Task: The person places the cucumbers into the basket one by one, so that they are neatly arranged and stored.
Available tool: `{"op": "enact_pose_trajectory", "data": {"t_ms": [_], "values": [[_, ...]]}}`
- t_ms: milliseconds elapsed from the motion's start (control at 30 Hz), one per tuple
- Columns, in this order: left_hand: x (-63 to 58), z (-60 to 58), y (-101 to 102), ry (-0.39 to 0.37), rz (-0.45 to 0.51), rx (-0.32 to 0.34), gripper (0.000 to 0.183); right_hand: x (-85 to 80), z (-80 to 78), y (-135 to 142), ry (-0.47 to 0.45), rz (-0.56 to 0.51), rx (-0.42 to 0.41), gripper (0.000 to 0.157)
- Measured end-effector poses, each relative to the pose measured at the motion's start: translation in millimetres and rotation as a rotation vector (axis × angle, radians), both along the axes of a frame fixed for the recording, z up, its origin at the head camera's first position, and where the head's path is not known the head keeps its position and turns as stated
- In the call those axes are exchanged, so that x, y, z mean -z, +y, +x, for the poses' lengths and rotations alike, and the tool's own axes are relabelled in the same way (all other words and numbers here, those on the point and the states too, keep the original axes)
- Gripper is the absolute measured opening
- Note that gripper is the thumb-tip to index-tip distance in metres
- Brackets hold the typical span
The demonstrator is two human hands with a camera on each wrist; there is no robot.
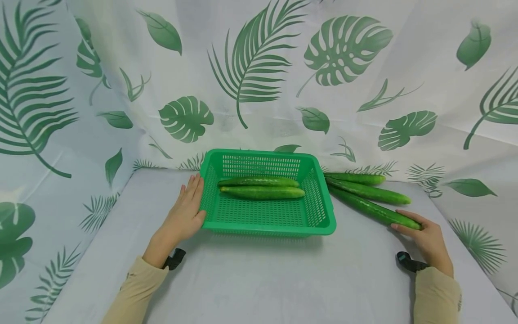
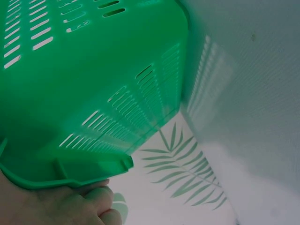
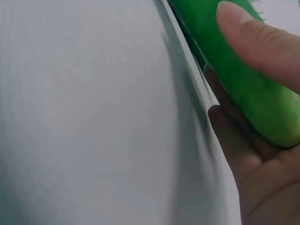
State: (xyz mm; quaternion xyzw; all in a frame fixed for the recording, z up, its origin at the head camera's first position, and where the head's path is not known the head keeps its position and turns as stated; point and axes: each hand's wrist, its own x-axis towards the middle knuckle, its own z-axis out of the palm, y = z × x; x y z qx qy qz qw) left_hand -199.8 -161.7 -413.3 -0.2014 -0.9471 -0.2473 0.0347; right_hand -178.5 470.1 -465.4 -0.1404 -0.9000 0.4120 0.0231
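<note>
A green plastic basket [image 1: 259,230] with slotted walls stands at the back middle of the table, two cucumbers [image 1: 262,193] lying side by side inside it. My left hand [image 1: 185,211] rests against the basket's left side with its fingers straight; the left wrist view shows it at the rim [image 2: 70,183]. To the right of the basket, three more cucumbers fan out. My right hand [image 1: 427,237] grips the near end of the frontmost cucumber [image 1: 374,210], thumb on one side and fingers on the other, as the right wrist view [image 3: 248,70] also shows.
The other two loose cucumbers, a middle one [image 1: 370,191] and a rear one [image 1: 358,178], lie behind the gripped one, their left ends by the basket. A leaf-printed white curtain [image 1: 263,126] rises behind the white table [image 1: 259,279] and along both sides.
</note>
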Motion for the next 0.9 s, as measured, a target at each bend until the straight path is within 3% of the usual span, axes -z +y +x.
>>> {"op": "enact_pose_trajectory", "data": {"t_ms": [200,333,433,633,900], "values": [[-0.4,-0.3,0.3,0.014,-0.001,0.000,0.076,-15.5,5.0,2.3,0.046,0.006,-0.019,0.069],[0.8,-1.0,0.7,0.015,0.005,0.000,0.076,-35.1,5.3,0.4,0.068,-0.003,-0.034,0.067],[2.2,-1.5,0.3,0.021,0.009,0.000,0.076,-56.7,2.6,-4.0,0.090,-0.008,-0.025,0.065],[3.8,-2.6,-0.2,0.031,0.013,0.006,0.075,-106.8,-5.7,-20.2,0.218,0.010,0.019,0.060],[3.6,-2.9,-1.2,0.010,0.005,0.003,0.076,-165.5,-20.3,-57.1,0.344,-0.032,-0.050,0.057]]}}
